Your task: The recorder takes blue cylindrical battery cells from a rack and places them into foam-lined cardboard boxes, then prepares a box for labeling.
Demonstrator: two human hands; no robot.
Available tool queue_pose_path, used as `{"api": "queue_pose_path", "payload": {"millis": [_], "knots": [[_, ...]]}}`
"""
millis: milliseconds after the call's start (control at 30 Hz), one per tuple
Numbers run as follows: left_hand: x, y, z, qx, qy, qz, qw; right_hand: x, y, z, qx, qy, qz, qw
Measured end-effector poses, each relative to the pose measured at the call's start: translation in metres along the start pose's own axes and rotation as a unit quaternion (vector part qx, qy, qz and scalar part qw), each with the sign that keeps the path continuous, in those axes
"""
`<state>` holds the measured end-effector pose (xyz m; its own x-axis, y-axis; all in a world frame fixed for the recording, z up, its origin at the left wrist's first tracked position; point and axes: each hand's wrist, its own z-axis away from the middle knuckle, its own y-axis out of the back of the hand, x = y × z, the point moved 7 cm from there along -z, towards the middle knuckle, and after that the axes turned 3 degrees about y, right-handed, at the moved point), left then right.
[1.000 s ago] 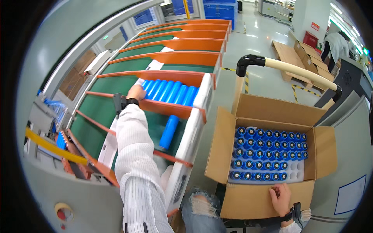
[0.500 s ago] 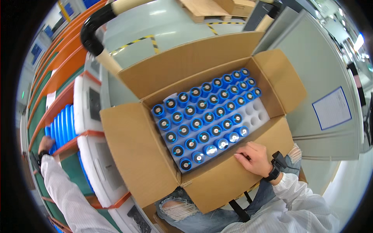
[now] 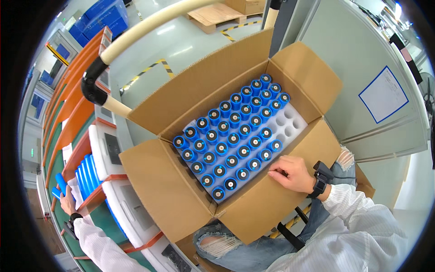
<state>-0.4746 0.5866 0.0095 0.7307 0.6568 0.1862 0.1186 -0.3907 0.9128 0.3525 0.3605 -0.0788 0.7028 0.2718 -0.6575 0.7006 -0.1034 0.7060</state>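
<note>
In front of me an open cardboard box (image 3: 165, 192) holds rows of blue cylindrical battery cells (image 3: 233, 139), standing upright in a white foam tray (image 3: 297, 113) with round holes. Several holes at the tray's right end hold no cell. My right hand (image 3: 292, 174) rests on the box's near flap with its fingers curled closed; nothing shows in them. Far left, my left hand (image 3: 68, 201) is closed around blue battery cells (image 3: 60, 182), two of which show above its fingers. Beside it, more blue cells (image 3: 88, 174) lie in a row on a green shelf.
Orange-edged shelving (image 3: 74, 115) runs along the left, with white foam-cased units (image 3: 122, 204) between it and the box. A cream rail with a black elbow joint (image 3: 94, 81) arches behind the box. At right stands a grey panel (image 3: 358, 59); a wooden pallet (image 3: 217, 17) lies on the floor beyond.
My left hand has come up and right from the shelf, with blue battery cells now visible in it. My right hand stays on the flap. The view has shifted slightly.
</note>
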Motion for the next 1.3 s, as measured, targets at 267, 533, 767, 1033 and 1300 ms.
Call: {"api": "queue_pose_path", "payload": {"millis": [267,533,767,1033,1300], "knots": [[0.154,0.155,0.193,-0.305,-0.114,0.634,0.701,-0.054,0.0,-0.019,-0.157,-0.06,-0.492,0.854],[0.373,0.193,0.557,-0.714,-0.18,0.448,0.508,-0.079,0.011,-0.014,-0.092,-0.07,-0.715,0.689],[0.46,0.115,0.65,-0.726,-0.134,0.435,0.515,0.072,0.111,-0.002,0.092,-0.212,-0.416,0.879],[0.502,0.038,0.672,-0.482,-0.477,0.133,0.723,0.133,0.116,-0.054,-0.219,-0.085,0.295,0.926],[0.523,0.037,0.682,-0.266,-0.542,0.127,0.787,0.142,0.059,-0.085,-0.17,-0.007,0.371,0.913]]}}
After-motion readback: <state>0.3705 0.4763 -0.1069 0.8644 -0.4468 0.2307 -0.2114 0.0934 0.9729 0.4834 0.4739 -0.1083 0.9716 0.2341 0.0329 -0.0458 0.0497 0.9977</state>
